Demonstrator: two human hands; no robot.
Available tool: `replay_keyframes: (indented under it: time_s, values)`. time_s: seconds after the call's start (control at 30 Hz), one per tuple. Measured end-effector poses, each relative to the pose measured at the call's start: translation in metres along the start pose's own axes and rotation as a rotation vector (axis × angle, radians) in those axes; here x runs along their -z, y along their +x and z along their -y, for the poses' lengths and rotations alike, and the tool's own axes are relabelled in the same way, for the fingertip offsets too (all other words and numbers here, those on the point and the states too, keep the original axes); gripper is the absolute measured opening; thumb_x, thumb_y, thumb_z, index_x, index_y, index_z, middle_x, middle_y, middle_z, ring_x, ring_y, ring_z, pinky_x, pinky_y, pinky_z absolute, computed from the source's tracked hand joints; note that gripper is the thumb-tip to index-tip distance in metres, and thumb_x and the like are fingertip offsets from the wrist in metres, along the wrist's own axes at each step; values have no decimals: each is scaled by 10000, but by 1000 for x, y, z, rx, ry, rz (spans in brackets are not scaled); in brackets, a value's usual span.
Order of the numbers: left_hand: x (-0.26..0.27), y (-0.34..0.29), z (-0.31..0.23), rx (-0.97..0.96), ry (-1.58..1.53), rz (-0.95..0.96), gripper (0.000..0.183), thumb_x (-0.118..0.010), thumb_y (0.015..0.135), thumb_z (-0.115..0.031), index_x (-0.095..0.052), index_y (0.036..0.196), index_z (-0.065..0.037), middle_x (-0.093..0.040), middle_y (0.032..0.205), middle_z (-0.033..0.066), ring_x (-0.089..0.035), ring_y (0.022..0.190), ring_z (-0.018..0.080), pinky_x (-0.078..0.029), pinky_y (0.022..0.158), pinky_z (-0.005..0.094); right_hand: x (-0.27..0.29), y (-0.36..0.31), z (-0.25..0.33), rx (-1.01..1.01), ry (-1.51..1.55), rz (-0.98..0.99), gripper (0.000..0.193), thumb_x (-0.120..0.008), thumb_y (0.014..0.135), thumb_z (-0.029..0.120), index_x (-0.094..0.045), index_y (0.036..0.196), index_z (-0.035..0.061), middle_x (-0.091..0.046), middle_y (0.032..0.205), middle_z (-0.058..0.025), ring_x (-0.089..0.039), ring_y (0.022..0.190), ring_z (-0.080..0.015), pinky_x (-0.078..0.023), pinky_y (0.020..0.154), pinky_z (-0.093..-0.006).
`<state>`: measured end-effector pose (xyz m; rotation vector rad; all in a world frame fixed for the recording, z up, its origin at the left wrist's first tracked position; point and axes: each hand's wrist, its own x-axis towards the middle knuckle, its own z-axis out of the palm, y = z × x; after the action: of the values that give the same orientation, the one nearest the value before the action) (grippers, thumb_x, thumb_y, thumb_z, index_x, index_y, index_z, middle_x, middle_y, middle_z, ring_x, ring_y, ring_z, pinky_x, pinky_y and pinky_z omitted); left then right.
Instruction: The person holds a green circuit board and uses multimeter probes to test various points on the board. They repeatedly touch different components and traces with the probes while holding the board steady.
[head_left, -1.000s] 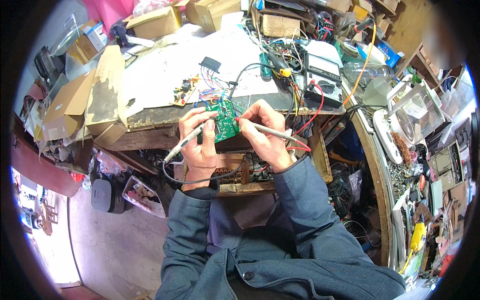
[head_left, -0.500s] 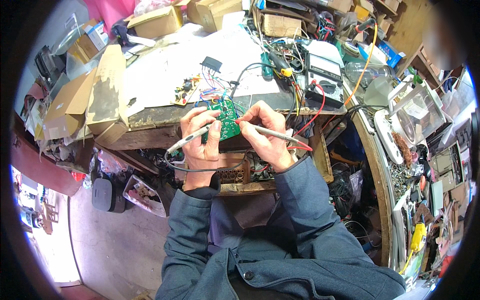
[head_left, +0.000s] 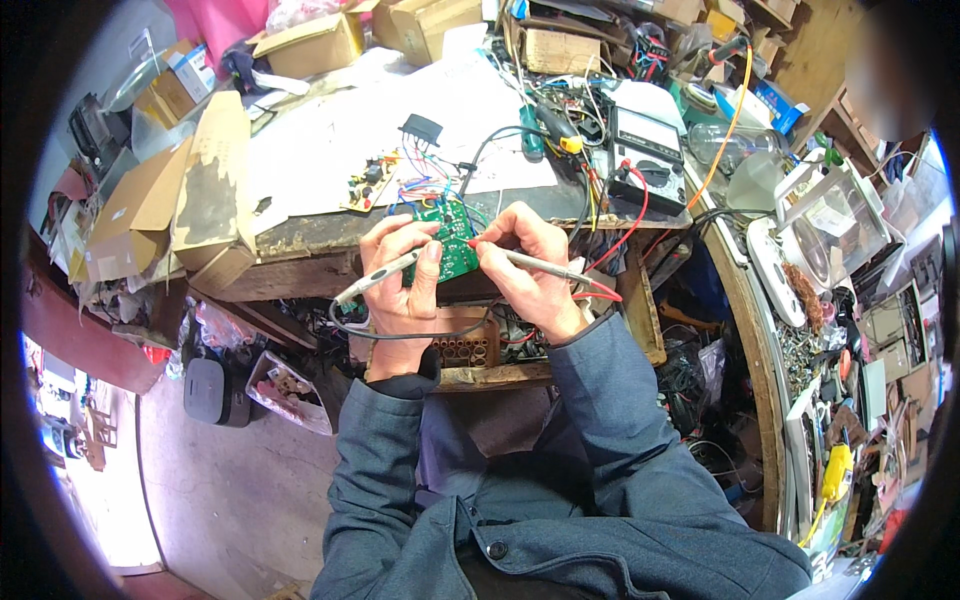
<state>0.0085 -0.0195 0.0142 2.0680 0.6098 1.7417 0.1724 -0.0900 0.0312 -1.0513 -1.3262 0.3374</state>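
Note:
Between my hands a green circuit board (head_left: 458, 250) is held tilted at the front edge of the bench, with colored wires running from its far side. My left hand (head_left: 402, 275) is closed, gripping the board's left side and also a grey test probe (head_left: 375, 277) with a black lead. In my right hand (head_left: 530, 262), pinched between the fingers, is a second grey test probe (head_left: 540, 264) with a red lead; its red tip end meets or nearly meets the board's face. An analog multimeter (head_left: 648, 160) lies farther right on the bench.
A black plug-like box (head_left: 423, 128) and a small component board (head_left: 370, 184) lie on white paper. Cardboard boxes (head_left: 215, 190) crowd the left. Below the bench edge, an open drawer (head_left: 520, 374) holds parts. A green-handled screwdriver (head_left: 532, 135) lies near the meter.
The red tip end of the right probe has shifted very slightly left over the board. Otherwise both hands and the board keep nearly the same position.

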Motion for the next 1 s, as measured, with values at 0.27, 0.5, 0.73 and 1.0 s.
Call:
replay_keyframes:
  time_s: [0.27, 0.5, 0.73, 1.0]
  values:
    - [-1, 0, -1, 2, 4, 3, 90, -682, 1013, -136, -699, 1006, -48, -750, 1128, 73, -609, 1200, 268, -475, 1060, 407, 1, -1, 1, -20, 1, -8, 101, -716, 895, 34, -623, 870, 5, -628, 711, -10, -542, 625, -40, -442, 550, -239]
    - [0, 0, 0, 0, 4, 0, 83, -682, 1013, -130, -702, 1003, -51, -752, 1135, 73, -607, 1204, 262, -478, 1056, 405, 0, 0, 1, -4, 7, -14, 120, -731, 895, 59, -625, 865, 11, -636, 718, -21, -556, 620, -55, -459, 555, -252]
    - [-1, 0, 0, 9, -5, 5, 87, -683, 1013, -134, -705, 1016, -50, -753, 1137, 75, -602, 1214, 266, -468, 1073, 407, 1, 0, 3, -45, 18, -7, 113, -726, 895, 42, -621, 870, 7, -631, 721, -14, -541, 627, -45, -445, 558, -240]
    - [-3, -4, 9, 16, -108, -103, 84, -661, 1024, -118, -642, 1054, -41, -726, 1197, 131, -615, 1216, 272, -448, 1100, 425, 0, -2, -3, -30, 8, 9, 103, -714, 916, 34, -617, 902, 2, -656, 752, -17, -557, 656, -34, -453, 581, -226]
